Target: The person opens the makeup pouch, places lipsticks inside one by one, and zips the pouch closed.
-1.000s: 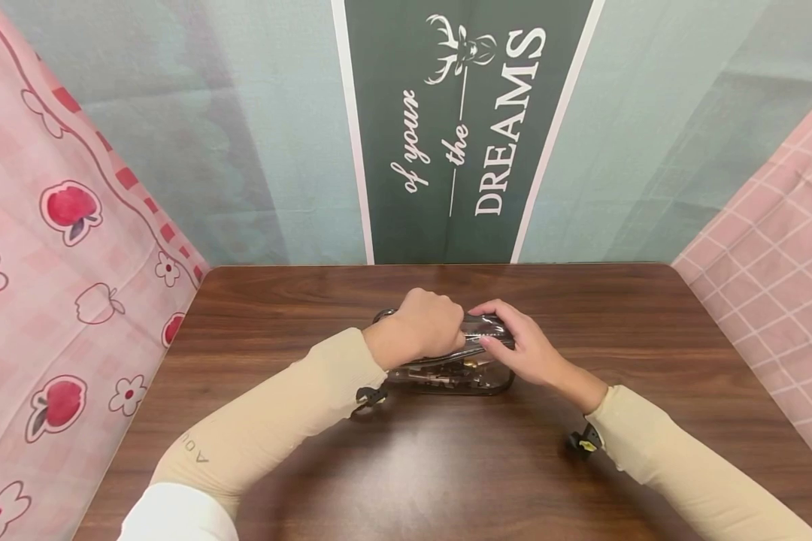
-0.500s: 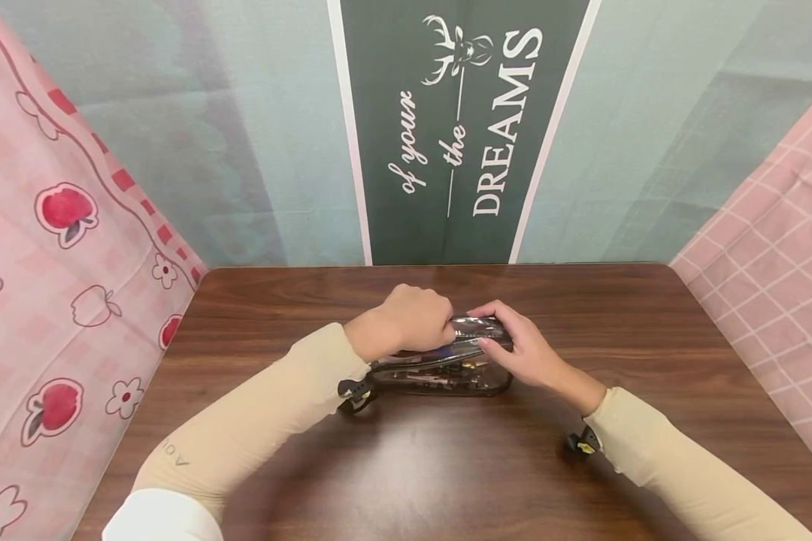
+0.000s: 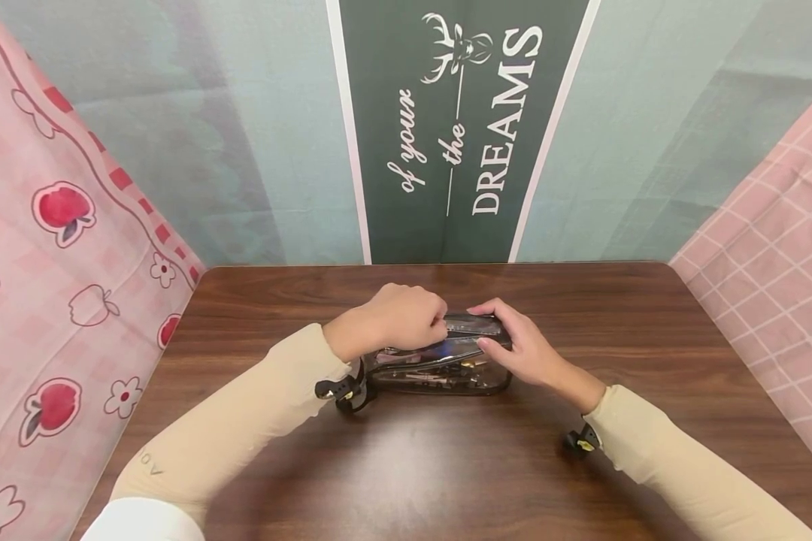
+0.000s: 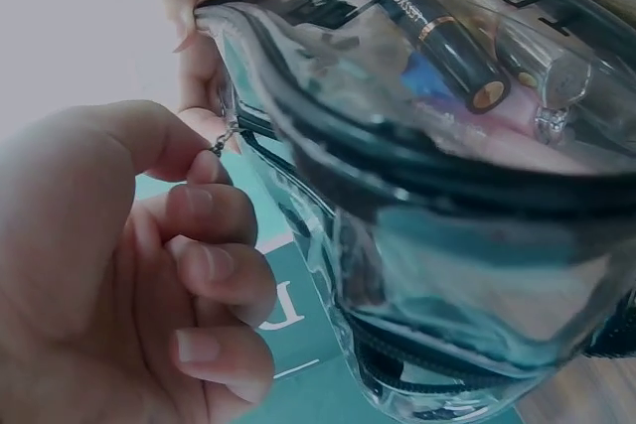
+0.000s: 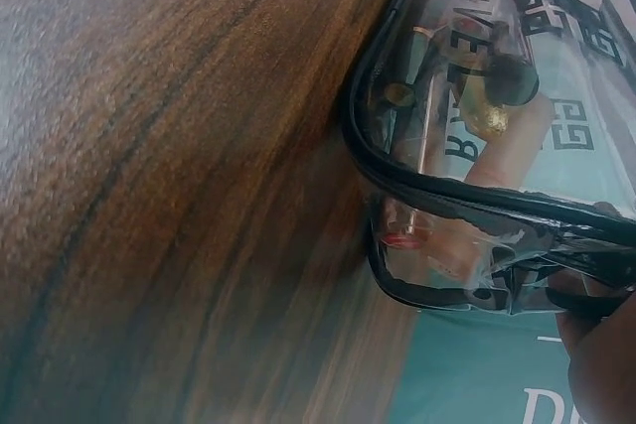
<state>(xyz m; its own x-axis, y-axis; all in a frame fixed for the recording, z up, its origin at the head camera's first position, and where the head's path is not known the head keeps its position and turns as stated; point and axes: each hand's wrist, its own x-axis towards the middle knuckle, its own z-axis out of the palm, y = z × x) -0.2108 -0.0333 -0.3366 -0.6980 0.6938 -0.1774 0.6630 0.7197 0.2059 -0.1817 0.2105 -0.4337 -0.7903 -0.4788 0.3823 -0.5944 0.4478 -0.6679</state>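
Note:
A clear cosmetic bag (image 3: 477,382) with black piping stands on the wooden table. My left hand (image 3: 406,317) is above its left part, the fingers curled in. In the left wrist view, thumb and forefinger pinch a small metal zipper pull (image 4: 225,138) at the bag's top edge. My right hand (image 3: 529,352) grips the bag's right end, thumb on the near side and fingers on the far side. Through the clear wall show a black lipstick tube (image 4: 452,52), a silver-capped item (image 4: 545,65) and other make-up pieces. Dark lettering is printed on the wall.
The brown wooden table (image 3: 406,466) reaches back to a grey-green cloth backdrop (image 3: 277,135) with a dark printed panel. Pink patterned cloths hang on both sides. A black strap-on camera (image 3: 341,392) sits on the left wrist and another (image 3: 578,443) on the right.
My left hand has moved left along the bag's top, holding the zipper pull, and more of the top shows. The right hand has stayed on the bag's right end.

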